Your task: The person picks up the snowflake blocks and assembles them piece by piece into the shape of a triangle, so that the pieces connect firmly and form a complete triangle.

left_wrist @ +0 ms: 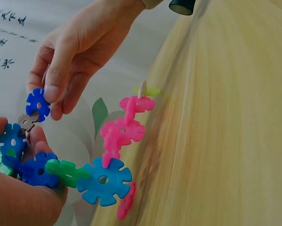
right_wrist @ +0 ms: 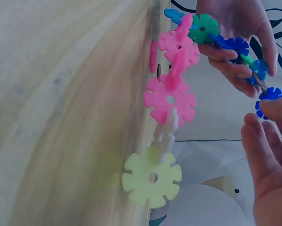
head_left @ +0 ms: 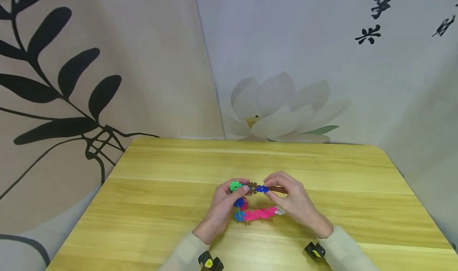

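My left hand (head_left: 222,207) grips a chain of interlocking plastic snowflake discs, its thumb over the part beside a green disc (head_left: 233,183). At the chain's right end, my right hand (head_left: 298,201) pinches a dark blue disc (left_wrist: 33,99) between thumb and fingers. That disc joins a brown disc (head_left: 252,184) next to the left thumb. Below the hands, the rest hangs in a curve: a light blue disc (left_wrist: 91,186), several pink discs (head_left: 259,214), a white disc (head_left: 280,211) and a pale yellow disc (right_wrist: 141,181). The left fingers partly hide the middle.
Both hands work above a wooden table (head_left: 150,207) with light yellow grain. Behind its far edge hangs a printed cloth backdrop (head_left: 164,64) with dark leaves, a pale flower and writing. Black wrist devices (head_left: 315,250) sit by both sleeves.
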Demonstrator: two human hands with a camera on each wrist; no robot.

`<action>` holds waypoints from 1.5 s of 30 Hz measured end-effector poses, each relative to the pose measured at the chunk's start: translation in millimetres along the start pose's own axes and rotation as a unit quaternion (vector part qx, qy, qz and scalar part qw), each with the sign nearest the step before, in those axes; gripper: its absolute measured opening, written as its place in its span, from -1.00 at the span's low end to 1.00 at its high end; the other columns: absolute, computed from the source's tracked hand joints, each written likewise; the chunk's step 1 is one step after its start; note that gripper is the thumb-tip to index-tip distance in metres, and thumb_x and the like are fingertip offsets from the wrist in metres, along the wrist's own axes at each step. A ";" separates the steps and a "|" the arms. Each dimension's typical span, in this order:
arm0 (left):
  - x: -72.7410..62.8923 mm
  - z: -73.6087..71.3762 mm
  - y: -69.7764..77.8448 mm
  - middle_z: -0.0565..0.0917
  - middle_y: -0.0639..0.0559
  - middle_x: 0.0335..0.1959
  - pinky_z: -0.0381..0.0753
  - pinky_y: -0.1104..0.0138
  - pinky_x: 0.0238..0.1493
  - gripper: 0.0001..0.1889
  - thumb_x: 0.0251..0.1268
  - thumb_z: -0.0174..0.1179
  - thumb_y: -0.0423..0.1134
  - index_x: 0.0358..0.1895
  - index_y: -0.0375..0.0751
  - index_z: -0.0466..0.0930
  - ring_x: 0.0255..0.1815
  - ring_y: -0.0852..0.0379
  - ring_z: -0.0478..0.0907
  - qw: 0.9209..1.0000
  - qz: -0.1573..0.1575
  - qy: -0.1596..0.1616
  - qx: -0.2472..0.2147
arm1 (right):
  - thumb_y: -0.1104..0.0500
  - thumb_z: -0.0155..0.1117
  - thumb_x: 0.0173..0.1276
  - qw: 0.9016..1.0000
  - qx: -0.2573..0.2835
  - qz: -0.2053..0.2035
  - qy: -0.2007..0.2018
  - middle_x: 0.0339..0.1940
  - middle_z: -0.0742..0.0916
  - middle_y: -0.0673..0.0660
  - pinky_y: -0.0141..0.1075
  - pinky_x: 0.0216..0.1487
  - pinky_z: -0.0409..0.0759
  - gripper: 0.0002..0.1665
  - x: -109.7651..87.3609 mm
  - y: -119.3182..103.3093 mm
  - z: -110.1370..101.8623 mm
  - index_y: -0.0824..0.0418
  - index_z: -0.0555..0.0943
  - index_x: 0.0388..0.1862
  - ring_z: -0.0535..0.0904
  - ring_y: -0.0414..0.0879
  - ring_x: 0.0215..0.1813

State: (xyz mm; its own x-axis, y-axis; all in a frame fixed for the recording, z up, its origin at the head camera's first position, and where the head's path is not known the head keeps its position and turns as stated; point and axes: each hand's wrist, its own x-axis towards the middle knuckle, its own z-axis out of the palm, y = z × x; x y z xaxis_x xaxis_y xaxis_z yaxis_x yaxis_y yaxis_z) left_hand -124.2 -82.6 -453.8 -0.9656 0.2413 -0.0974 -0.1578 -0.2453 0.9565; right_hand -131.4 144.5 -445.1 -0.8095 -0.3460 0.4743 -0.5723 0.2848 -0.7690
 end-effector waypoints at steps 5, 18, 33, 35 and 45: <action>-1.1 -2.8 2.5 0.76 -0.03 -0.18 0.63 0.19 0.07 -0.70 0.41 0.32 -0.26 0.08 -0.38 0.64 -0.12 0.02 0.70 1.000 0.000 -0.004 0.007 | 0.56 0.44 0.23 1.000 0.001 -0.021 -0.012 -0.08 0.73 0.11 -0.26 0.00 0.74 -0.65 1.5 -1.4 2.5 0.16 0.72 -0.17 0.74 -0.06 -0.04; -1.3 -6.1 3.2 0.78 0.03 -0.34 0.56 0.15 0.07 -0.83 0.28 0.42 -0.25 -0.16 -0.25 0.72 -0.23 0.01 0.70 0.998 -0.020 0.026 0.059 | 0.61 0.52 0.06 0.992 -0.038 -0.118 0.002 -0.21 0.76 0.06 -0.33 -0.08 0.75 -0.61 4.5 -2.9 14.7 0.16 0.73 -0.35 0.76 -0.04 -0.19; -8.3 -26.0 7.2 0.77 0.00 -0.25 0.57 0.15 0.09 -0.93 0.36 0.34 -0.30 -0.17 -0.17 0.69 -0.15 0.03 0.71 0.999 -0.031 0.027 0.013 | 0.43 0.49 0.26 0.991 -0.078 -0.081 -0.071 0.00 0.75 0.04 -0.20 0.01 0.75 -0.62 7.2 -1.5 9.7 0.18 0.70 0.02 0.72 -0.06 0.01; -9.5 -32.9 7.8 0.76 -0.03 -0.20 0.57 0.14 0.08 -0.91 0.35 0.33 -0.32 -0.15 -0.19 0.68 -0.14 0.03 0.71 0.999 -0.034 0.035 0.011 | 0.39 0.48 0.30 0.990 -0.090 -0.071 -0.081 0.01 0.76 0.06 -0.18 0.03 0.75 -0.65 10.4 -0.7 7.2 0.21 0.69 0.04 0.72 -0.05 0.02; -11.9 -58.8 11.9 0.76 -0.02 -0.21 0.64 0.24 -0.02 -0.93 0.40 0.30 -0.31 -0.14 -0.18 0.65 -0.15 0.08 0.70 0.999 -0.048 0.021 -0.014 | 0.19 0.36 0.49 0.976 -0.121 0.033 -0.178 0.08 0.77 -0.07 -0.03 0.22 0.64 -0.75 43.7 6.9 5.9 0.10 0.72 0.11 0.67 -0.05 0.16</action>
State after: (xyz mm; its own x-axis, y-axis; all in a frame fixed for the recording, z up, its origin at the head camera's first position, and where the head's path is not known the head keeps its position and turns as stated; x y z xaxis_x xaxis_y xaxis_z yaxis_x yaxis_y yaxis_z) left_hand -126.7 -143.6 -457.3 -0.9535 0.2259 -0.1995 -0.2546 -0.2494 0.9343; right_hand -170.0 126.1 -432.2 -0.7742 -0.5953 0.2151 -0.5690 0.5057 -0.6485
